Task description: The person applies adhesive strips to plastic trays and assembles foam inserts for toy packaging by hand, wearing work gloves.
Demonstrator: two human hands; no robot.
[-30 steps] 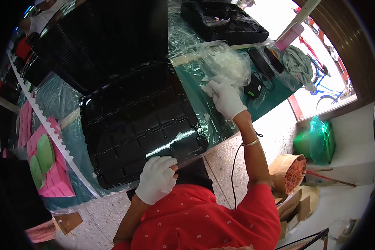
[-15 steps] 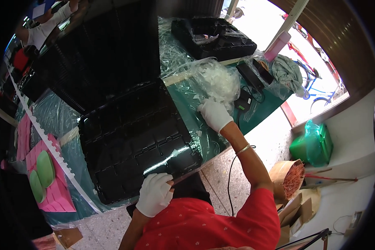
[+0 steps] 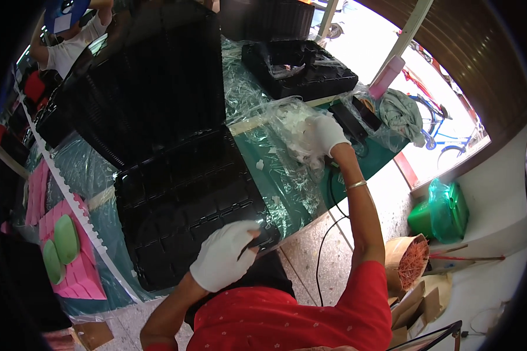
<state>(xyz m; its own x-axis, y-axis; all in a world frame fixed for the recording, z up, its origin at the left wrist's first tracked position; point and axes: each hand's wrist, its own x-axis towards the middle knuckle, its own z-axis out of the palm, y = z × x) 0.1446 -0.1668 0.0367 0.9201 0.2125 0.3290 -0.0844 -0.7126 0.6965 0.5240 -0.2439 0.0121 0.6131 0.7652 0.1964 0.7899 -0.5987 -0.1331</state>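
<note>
A big black plastic case (image 3: 181, 216) lies opened out before me, its tall lid (image 3: 158, 76) standing up at the far side. My left hand (image 3: 223, 257), in a white glove with bare fingertips, is above the case's near right corner. Its fingers are curled together; a thin dark line shows by them, and I cannot make out what they hold. To the right, my gloved right hand (image 3: 328, 136) reaches onto a clear plastic bag (image 3: 295, 126) of small whitish pieces. Its fingertips are hidden among the pieces.
Another black case (image 3: 298, 67) lies farther back. Beside the bag are a black power adapter (image 3: 348, 120) and a grey-green cloth (image 3: 400, 114). Pink foam blocks (image 3: 79, 284) with green oval pads (image 3: 67, 238) lie at left. A cable (image 3: 320, 263) hangs off the table edge.
My right hand has moved away and rightward from the table covering onto the bag. My left hand has lifted from the case's near edge and shifted right over its corner.
</note>
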